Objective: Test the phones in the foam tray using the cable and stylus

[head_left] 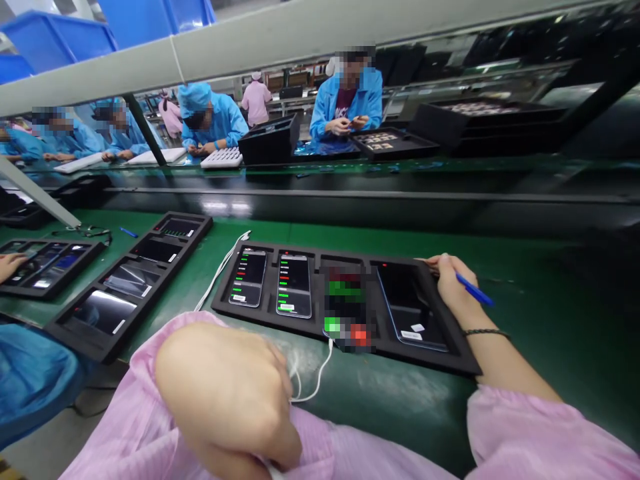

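Hands apart: left hand (225, 393) curled, right hand (445, 273) nearer, up at the tray's (270, 283) right end beside a pen (475, 291); can't tell either grip. Tray's beyond the left hand, lying lengthwise left-to-right across the worktop (400, 407).

A: Your tray (271, 283) looks like matt foam, and the phones (294, 300) set in it like glossy glass.
B: Your bench top (425, 407) is smooth with a cloudy sheen; your sleeve (530, 427) is wrinkled, matt cloth, your pen (474, 291) smooth plastic.
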Demonstrator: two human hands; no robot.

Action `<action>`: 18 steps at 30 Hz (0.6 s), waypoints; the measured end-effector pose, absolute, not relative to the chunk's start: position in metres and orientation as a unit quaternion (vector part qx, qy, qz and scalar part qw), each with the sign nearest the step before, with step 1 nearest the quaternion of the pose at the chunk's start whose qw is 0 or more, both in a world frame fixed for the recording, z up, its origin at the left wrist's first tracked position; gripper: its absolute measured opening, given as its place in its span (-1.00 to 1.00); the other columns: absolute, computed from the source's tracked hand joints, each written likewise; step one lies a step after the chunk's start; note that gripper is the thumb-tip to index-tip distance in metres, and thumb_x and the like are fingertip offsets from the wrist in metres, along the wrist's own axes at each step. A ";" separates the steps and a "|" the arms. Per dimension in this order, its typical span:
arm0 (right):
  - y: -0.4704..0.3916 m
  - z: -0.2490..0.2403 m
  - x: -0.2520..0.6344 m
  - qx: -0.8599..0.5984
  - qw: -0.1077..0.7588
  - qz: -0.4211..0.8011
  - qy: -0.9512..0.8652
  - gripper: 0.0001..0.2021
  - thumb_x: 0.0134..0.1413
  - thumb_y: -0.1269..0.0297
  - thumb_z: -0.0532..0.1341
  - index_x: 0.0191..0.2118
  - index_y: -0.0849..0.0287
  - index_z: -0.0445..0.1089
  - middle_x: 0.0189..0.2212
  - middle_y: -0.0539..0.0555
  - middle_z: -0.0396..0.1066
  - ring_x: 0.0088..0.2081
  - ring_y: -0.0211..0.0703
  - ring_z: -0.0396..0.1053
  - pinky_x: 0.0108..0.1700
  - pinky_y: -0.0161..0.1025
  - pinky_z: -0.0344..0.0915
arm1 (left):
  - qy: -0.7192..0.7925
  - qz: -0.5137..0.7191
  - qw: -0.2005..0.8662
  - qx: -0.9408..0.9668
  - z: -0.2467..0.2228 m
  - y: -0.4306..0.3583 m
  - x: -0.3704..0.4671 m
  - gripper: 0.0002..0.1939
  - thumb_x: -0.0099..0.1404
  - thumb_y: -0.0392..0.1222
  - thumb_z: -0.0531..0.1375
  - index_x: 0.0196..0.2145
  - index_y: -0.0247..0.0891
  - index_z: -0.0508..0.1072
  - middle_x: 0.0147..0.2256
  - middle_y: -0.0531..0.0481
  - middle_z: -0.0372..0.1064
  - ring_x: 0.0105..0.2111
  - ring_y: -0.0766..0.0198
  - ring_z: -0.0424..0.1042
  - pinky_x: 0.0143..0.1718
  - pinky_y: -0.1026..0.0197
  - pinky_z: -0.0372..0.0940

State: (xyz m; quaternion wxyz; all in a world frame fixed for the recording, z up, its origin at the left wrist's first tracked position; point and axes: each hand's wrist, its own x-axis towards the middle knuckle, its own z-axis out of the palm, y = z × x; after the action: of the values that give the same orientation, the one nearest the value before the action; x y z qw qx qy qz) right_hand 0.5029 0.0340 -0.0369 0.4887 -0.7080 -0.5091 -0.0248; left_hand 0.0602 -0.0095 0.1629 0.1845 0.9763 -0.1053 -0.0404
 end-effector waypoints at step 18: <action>-0.022 -0.001 0.380 -0.588 0.421 -0.026 -0.691 -0.53 0.34 -0.03 -0.02 -0.35 0.03 0.56 -0.35 0.10 0.54 -0.22 0.01 0.46 0.02 0.07 0.28 | -0.074 -0.047 0.130 0.988 0.172 -0.014 0.051 -0.88 0.32 -0.29 0.24 -0.40 -0.21 0.46 -0.54 0.00 0.42 -0.47 0.20 0.36 -0.39 0.14 0.28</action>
State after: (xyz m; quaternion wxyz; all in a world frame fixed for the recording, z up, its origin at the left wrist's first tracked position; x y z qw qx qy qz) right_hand 0.3802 -0.0216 -0.0008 0.4207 -0.5877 -0.6906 -0.0262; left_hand 0.0508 -0.0143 0.1724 0.1304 0.9876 -0.0741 -0.0467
